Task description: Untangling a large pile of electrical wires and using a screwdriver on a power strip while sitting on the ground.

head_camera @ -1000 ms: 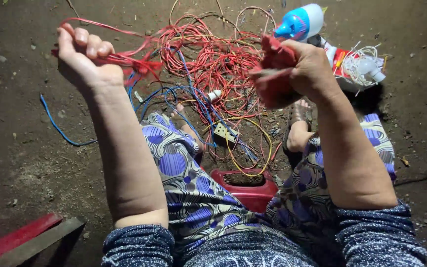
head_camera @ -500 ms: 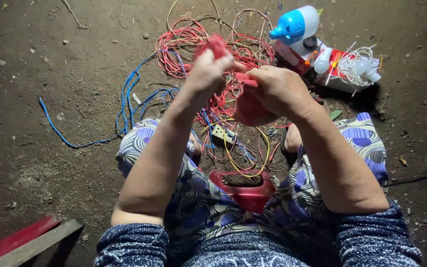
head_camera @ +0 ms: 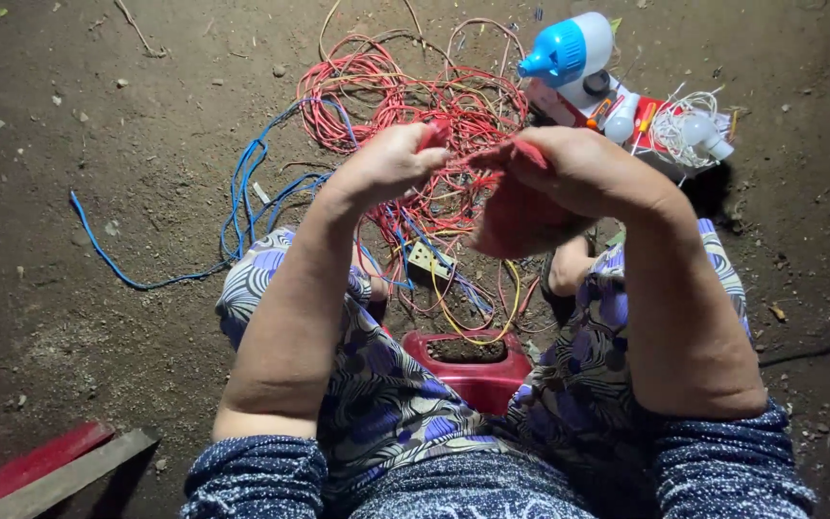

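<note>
My left hand [head_camera: 391, 163] and my right hand [head_camera: 569, 168] are close together above my knees, both closed on red wire. The right hand holds a wound bundle of red wire [head_camera: 516, 216] that hangs below its palm. The left hand pinches a strand of the same red wire [head_camera: 437, 132] near its fingertips. Beyond the hands a big tangle of red, yellow and blue wires [head_camera: 405, 96] lies on the dirt floor.
A blue wire [head_camera: 242, 192] trails left across the floor. A white and blue plastic lamp [head_camera: 569, 53] lies at the top right beside a red packet with white bulbs and wires [head_camera: 684, 130]. A small white switch box [head_camera: 431, 259] sits among the wires. I sit on a red stool [head_camera: 473, 370]. Red boards [head_camera: 40, 471] lie bottom left.
My left hand was stretched out far to the left with a red strand. It has swung in to meet the right hand, and both have lowered toward my knees.
</note>
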